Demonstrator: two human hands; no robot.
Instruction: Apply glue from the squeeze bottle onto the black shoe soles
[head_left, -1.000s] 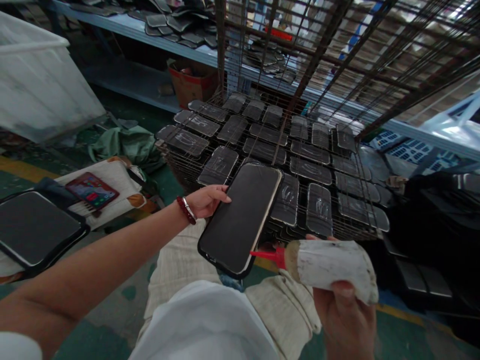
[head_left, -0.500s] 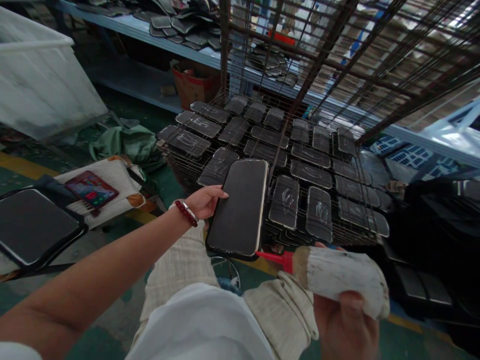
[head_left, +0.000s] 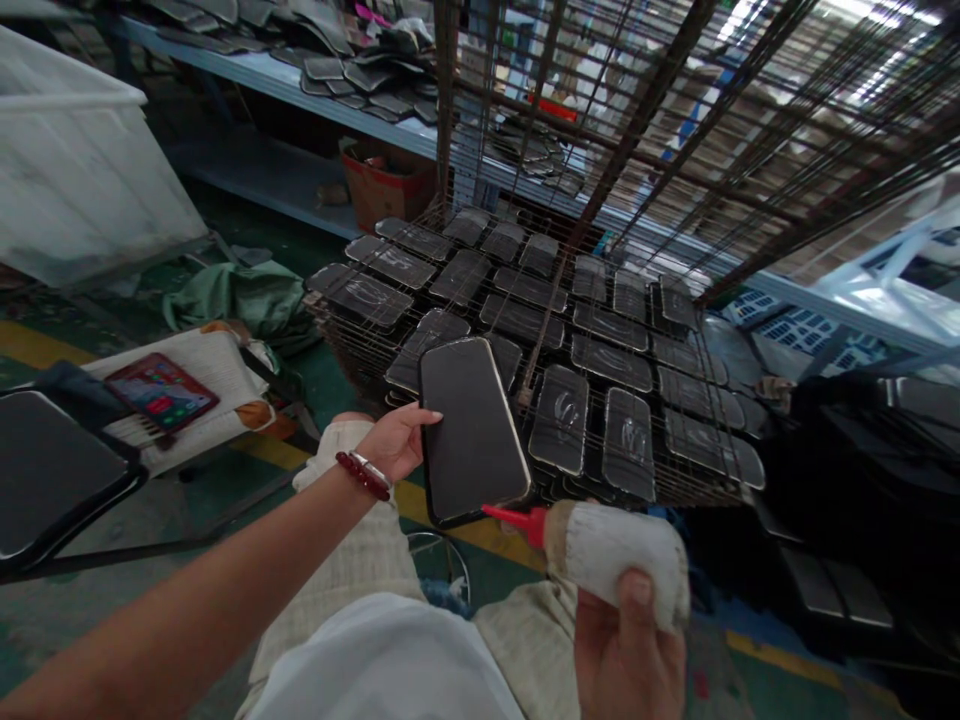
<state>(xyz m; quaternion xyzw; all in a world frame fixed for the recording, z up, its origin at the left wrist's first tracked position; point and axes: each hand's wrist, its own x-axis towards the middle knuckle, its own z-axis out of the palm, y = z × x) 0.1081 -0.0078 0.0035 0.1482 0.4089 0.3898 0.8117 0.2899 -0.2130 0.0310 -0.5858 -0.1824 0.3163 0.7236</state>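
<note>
My left hand [head_left: 396,440] holds a black rounded-rectangle pad [head_left: 471,428] by its left edge, flat side up, over my lap. A white squeeze bottle [head_left: 619,558] with a red nozzle [head_left: 514,518] is gripped in my right hand [head_left: 626,650]. The nozzle tip touches the pad's lower right edge. A red bead bracelet sits on my left wrist. Just beyond the pad, a wire rack shelf [head_left: 679,485] carries several similar black pads with shiny streaks on them.
The wire rack's upper shelves [head_left: 675,110] rise behind. A phone [head_left: 161,392] lies on a cushioned stool at left, beside a black chair seat [head_left: 45,470]. A white bin [head_left: 75,170], green cloth [head_left: 240,295] and a blue shelf with more pads [head_left: 360,70] lie further back.
My left hand turned the pad from slanting right to nearly upright and drew it nearer. The bottle followed, nozzle staying at the pad's lower right edge, and now points more away from me.
</note>
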